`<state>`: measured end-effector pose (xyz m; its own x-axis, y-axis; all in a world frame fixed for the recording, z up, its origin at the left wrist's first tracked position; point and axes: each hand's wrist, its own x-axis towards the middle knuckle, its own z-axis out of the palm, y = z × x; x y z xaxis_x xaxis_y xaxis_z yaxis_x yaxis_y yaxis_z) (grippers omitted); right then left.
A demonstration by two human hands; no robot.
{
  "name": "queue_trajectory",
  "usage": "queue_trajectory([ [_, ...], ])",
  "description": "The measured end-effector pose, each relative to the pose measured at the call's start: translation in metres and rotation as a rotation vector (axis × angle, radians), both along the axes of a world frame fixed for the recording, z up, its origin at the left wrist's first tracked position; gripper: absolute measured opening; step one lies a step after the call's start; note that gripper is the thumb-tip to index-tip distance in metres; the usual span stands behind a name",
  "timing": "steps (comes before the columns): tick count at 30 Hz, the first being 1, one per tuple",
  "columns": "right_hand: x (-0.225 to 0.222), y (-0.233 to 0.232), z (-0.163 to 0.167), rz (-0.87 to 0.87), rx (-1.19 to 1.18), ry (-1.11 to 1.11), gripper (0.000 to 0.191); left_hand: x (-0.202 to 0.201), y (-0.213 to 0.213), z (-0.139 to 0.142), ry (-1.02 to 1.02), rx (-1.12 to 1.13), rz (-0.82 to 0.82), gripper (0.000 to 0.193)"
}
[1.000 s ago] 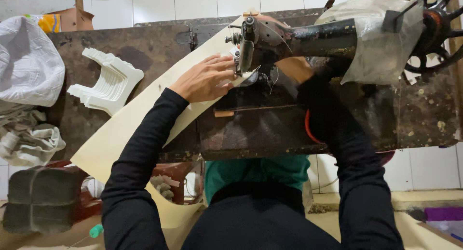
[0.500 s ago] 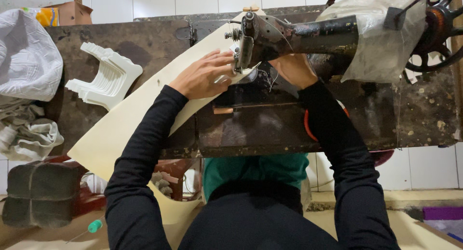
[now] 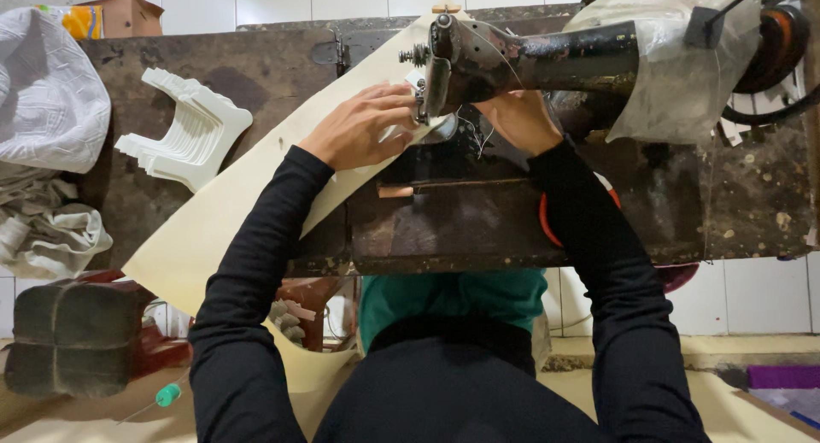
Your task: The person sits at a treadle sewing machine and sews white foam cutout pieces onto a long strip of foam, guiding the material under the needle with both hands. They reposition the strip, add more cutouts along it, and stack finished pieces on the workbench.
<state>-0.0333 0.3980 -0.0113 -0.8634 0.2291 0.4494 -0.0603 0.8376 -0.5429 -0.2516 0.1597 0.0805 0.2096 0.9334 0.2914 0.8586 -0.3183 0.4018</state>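
Note:
A long cream sheet of material (image 3: 231, 212) lies diagonally across the dark worn sewing table (image 3: 444, 229) and runs under the head of a black sewing machine (image 3: 547, 63). My left hand (image 3: 363, 127) rests flat on the sheet just left of the needle, fingers spread, pressing it down. My right hand (image 3: 517, 118) is under the machine arm right of the needle, fingers curled on the sheet's edge; the machine partly hides it. Both arms wear black sleeves.
A stack of white cut pieces (image 3: 188, 131) sits on the table's left part. White and grey cloth bundles (image 3: 47, 152) lie at the far left. Clear plastic (image 3: 683, 67) covers the machine's right end by the handwheel (image 3: 781, 33). A dark block (image 3: 73, 336) stands below left.
The view has shifted slightly. My left hand has slid up along the sheet toward the needle, and my right hand has come into view under the machine arm.

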Motion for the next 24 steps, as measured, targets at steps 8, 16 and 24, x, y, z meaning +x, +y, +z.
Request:
queue_trajectory([
  [8,-0.01,-0.041,0.081,0.443,-1.232,0.333,0.066,0.005,-0.006,0.004,-0.027,-0.033,0.021,0.012],
  [16,-0.011,-0.028,0.056,0.422,-1.346,0.271,0.048,0.008,-0.005,0.005,0.001,-0.045,0.05,0.016],
  [24,-0.006,-0.003,-0.003,0.25,-1.451,0.219,0.031,0.027,-0.015,0.012,0.053,0.045,0.155,0.021],
])
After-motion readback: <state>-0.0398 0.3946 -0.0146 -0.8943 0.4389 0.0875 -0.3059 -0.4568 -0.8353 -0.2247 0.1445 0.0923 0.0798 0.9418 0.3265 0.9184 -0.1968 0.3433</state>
